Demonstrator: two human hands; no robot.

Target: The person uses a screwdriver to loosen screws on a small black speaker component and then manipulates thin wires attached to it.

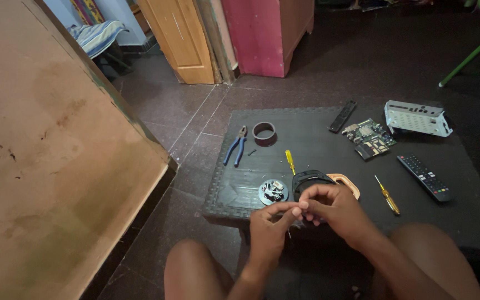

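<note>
Black mat (318, 150): rectangular, textured, lying on the dark tiled floor (179, 111); bears every item below.

Perforated metal cover (416, 118): pale grey, at the mat's far right corner; just beside it to the left, a green circuit board (369, 138).

Remote control (424, 177): black, long, lying slantwise near the mat's right edge; a second black strip (343, 115), slim, lies at the far edge.

Pliers (236, 145): blue handles, far left part of the mat; beside them a roll of dark tape (264, 132), lying flat.

Black curved housing (308, 179): rounded, directly beyond the hands and partly hidden by them; an orange-tan loop-shaped part (346, 181) touches its right side.

Round disc part (273, 191): grey, with small components on top, just left of the housing, near the mat's front edge.

Screwdrivers: one with yellow handle (289, 160) just beyond the housing; one with amber handle (388, 195), right of the hands, well apart from them.

Right hand (334, 208): fingers curled inward, tips meeting the left hand's; left hand (268, 228): thumb and forefinger pinched together against the right fingertips; both closed on something too small to make out, held above the mat's front edge, between the bare knees.
</note>
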